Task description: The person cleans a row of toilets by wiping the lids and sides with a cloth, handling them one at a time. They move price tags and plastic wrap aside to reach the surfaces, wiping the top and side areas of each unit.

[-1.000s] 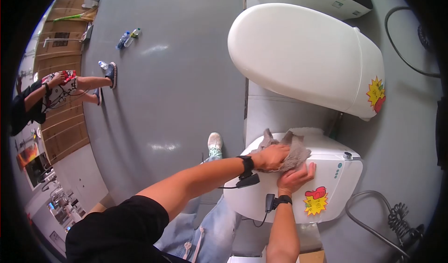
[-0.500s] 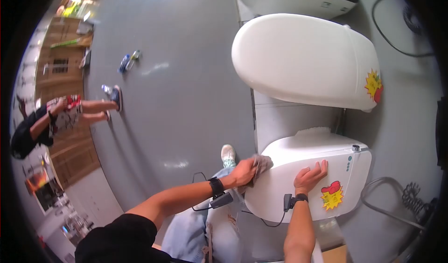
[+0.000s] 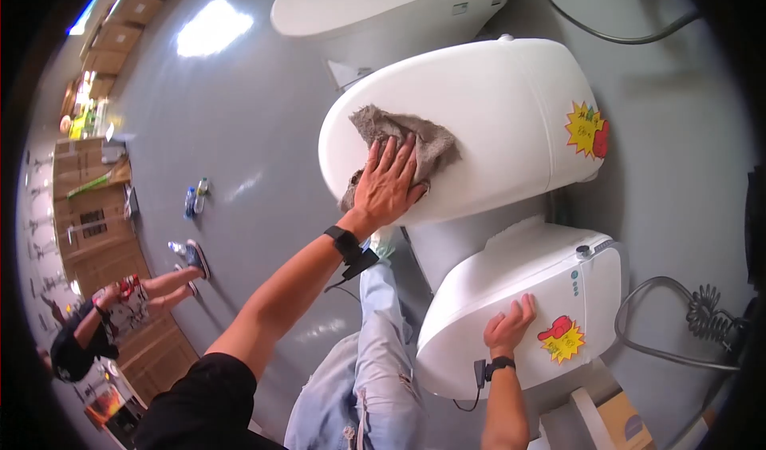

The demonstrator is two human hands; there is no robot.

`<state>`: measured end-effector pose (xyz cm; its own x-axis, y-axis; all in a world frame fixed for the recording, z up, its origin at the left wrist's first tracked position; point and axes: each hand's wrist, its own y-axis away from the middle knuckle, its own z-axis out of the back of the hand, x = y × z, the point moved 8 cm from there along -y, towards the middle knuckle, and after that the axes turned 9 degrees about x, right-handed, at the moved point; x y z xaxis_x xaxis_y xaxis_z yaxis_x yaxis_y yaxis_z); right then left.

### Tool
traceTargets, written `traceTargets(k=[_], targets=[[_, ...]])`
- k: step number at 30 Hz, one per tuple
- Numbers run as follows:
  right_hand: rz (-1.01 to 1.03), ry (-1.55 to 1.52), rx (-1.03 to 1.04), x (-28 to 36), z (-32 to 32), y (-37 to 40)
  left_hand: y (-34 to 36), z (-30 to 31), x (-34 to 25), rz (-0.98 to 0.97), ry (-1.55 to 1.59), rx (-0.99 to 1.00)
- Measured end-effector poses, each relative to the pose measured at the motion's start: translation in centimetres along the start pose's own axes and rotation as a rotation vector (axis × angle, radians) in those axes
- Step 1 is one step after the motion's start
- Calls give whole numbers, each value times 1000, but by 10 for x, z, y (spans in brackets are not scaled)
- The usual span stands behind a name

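Observation:
My left hand holds a grey-brown cleaning cloth against the white lid of the middle toilet. Its fingers lie along the cloth, whose crumpled edges stick out on both sides. My right hand rests open on the lid of the nearer white toilet, left of a red and yellow sticker. A round knob sits on that toilet's side. Both wrists carry black bands with small devices attached.
Another white toilet stands at the top. Grey hoses curl along the right. Near a cardboard box are white parts. Bottles stand on the grey floor, and another person is at the left by wooden cabinets.
My left hand has carried the cloth from the nearer toilet's edge up onto the middle toilet's lid. My right hand stays on the nearer lid. The camera view has shifted.

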<state>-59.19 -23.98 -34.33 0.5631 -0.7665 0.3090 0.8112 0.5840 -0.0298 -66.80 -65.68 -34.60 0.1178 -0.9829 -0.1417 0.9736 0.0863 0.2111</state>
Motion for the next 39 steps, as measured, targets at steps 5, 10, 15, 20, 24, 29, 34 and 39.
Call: traceTargets(k=[5,10,15,20,24,29,34,39], targets=[[-46,-18,46,-7,-7,4,-111,26,14,-88,-14,11],[-111,0,92,-10,-7,3,-218,50,-2,-196,-30,-23],[-421,61,16,-6,-17,-11,-249,57,-19,-338,-66,9],[-531,-130,-306,10,-5,-187,-277,69,-46,-538,-99,18],[-682,-69,-479,-7,22,-328,-304,76,-66,-635,-100,27],[-938,51,-470,-43,8,-374,-350,86,-82,-736,22,-22],[-974,95,-470,-48,5,-372,-392,93,-85,-651,287,-63],[-999,99,-444,-45,5,-370,-376,104,-86,-496,772,88]])
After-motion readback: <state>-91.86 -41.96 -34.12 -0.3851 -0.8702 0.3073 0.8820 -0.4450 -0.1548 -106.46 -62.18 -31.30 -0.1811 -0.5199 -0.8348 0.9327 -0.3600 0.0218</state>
